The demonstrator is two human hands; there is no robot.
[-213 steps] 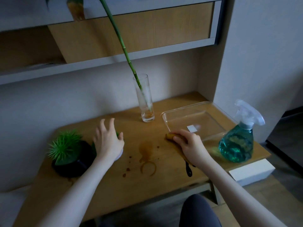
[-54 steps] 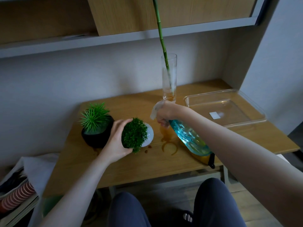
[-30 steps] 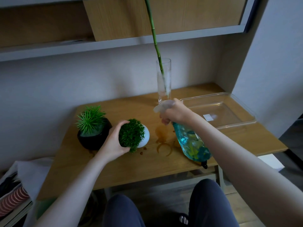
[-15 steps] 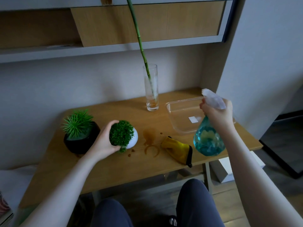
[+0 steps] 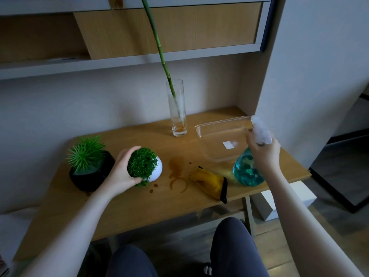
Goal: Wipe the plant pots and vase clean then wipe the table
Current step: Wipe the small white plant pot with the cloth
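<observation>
Since half a second ago the spray bottle [image 5: 248,170] has come down to the right near part of the table [image 5: 127,208], where its teal body looks to rest on the wood just near of the clear tray [image 5: 217,134]; whether it fully bears on the top I cannot tell. The right hand [image 5: 263,152] has its fingers curled round the bottle's neck below the white trigger head. The left hand [image 5: 121,172] grips the white pot [image 5: 156,170] with its round green plant, tipped toward the right, fingers clamped around the foliage and the pot's left side; the pot's base seems just clear of the wood.

Just left of that hand stands the black pot [image 5: 87,176] with a spiky plant, close to the table's left edge. The glass vase [image 5: 177,110] stands upright at the far side near the wall, holding a leaning green stalk and a little brown liquid at the bottom. Brown stains [image 5: 177,172], a blotch and a ring, lie in the middle between the white pot and the yellow cloth [image 5: 209,180], which lies crumpled with its black-trimmed corner at the near edge. Bare wood stretches along the near left part of the top.
</observation>
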